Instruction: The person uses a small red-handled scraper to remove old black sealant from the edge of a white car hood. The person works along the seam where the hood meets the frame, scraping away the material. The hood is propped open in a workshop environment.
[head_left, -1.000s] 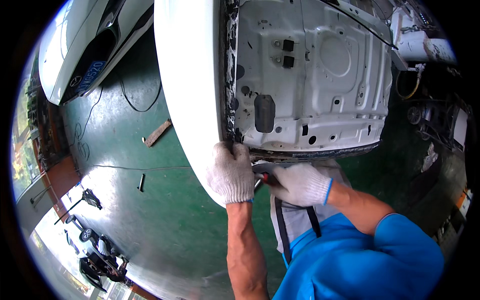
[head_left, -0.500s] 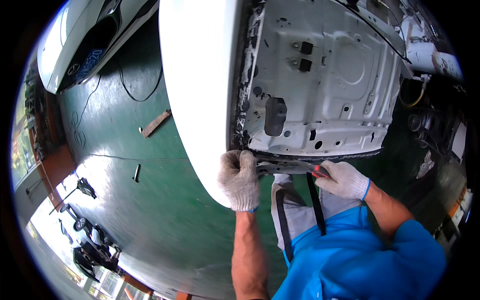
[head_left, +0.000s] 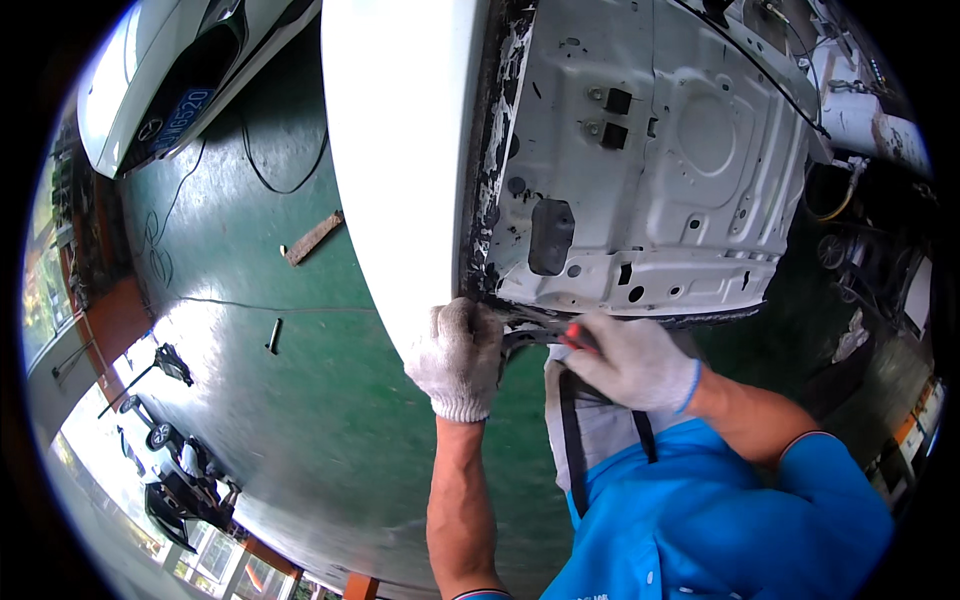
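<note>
A large white car body panel (head_left: pixel 405 150) stands before me, joined along a dark, scraped seam (head_left: pixel 490 170) to a light grey stamped metal panel (head_left: pixel 620 190). At the seam's near corner my left hand (head_left: pixel 455 360), in a knitted work glove, is closed against the edge; what lies within its fingers is hidden. To its right my gloved right hand (head_left: pixel 645 365) is wrapped round a hand tool with a red-and-black handle (head_left: pixel 580 338). The tool's front points left along the dark near edge strip (head_left: pixel 535 330); its working end cannot be made out.
Another white car (head_left: pixel 150 85) stands at far left. On the green floor lie a brown strip (head_left: pixel 314 238), a small metal tool (head_left: pixel 273 336) and cables (head_left: pixel 285 190). A dark rod (head_left: pixel 755 65) crosses the panel's far right. Assorted parts (head_left: pixel 845 250) stand at right.
My right hand has moved left with the red-handled tool, closer to my left hand. The left hand has shifted slightly left and remains closed at the corner.
</note>
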